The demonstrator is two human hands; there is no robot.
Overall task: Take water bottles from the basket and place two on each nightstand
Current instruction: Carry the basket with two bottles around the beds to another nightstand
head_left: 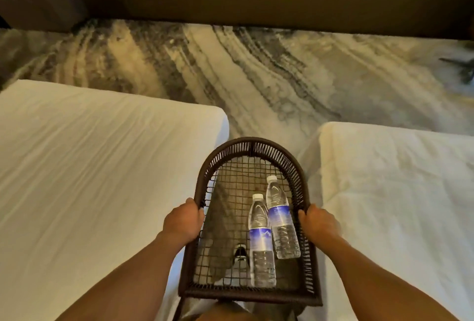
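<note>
Water bottles, two of them, lie side by side in the wicker basket. Left hand and right hand each wrap closed around a side rim, carrying it between two beds. No nightstand in view, so this pair looks unplaced.

The basket is dark brown wicker with an open grid mesh bottom. Both water bottles are clear with white caps and blue-and-white labels. The two beds are plain white. At 12 o'clock, the carpet swirls in grey, cream and charcoal marbled bands.
</note>
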